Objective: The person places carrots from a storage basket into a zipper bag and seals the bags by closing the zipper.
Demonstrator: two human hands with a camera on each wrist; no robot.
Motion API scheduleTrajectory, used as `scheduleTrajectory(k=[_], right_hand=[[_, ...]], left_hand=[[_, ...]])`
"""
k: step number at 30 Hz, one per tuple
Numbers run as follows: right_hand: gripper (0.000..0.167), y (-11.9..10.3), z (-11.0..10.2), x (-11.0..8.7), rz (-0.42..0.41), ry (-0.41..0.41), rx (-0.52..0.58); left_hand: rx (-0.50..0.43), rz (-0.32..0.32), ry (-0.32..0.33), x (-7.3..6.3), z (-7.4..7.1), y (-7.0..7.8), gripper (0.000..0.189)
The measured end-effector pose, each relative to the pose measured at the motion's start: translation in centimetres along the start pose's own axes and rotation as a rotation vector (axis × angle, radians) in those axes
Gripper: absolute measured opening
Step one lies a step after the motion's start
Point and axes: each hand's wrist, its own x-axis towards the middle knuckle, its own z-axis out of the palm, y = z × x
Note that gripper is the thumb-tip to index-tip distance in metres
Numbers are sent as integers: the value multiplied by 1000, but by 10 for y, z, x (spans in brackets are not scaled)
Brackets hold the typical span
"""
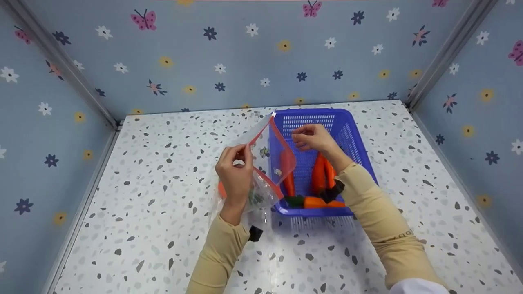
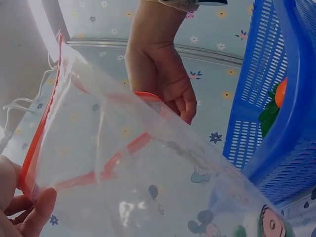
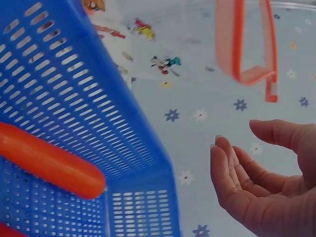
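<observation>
My left hand (image 1: 237,171) pinches the red zip edge of a clear zip bag (image 2: 148,197) with printed cartoon figures. The bag's mouth gapes wide, its far side leaning over the left rim of a blue plastic basket (image 1: 361,153). Something orange (image 1: 222,190) shows low in the bag, partly behind the hand. My right hand (image 1: 314,139) hovers above the basket, fingers loosely bent with nothing between them; the right wrist view shows thumb and fingers apart. Below it in the basket lie red-orange carrots (image 1: 318,175) and, along the front, an orange one (image 1: 315,203) with a green end (image 1: 294,201).
The basket stands on a white speckled table (image 1: 155,196), right of the bag. A flower-patterned back wall (image 1: 237,53) rises behind the table, with side walls at left and right. Bare tabletop lies to the left and in front.
</observation>
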Motion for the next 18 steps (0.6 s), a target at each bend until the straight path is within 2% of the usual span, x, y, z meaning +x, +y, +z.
scheduleTrajectory(k=[8,18], right_hand=[[33,21,8,21,107,36,7],[42,48,16,36,316,20,52]], left_hand=[[11,6,5,-1,1,-2,5],[14,14,10,-1,1,-2,6]])
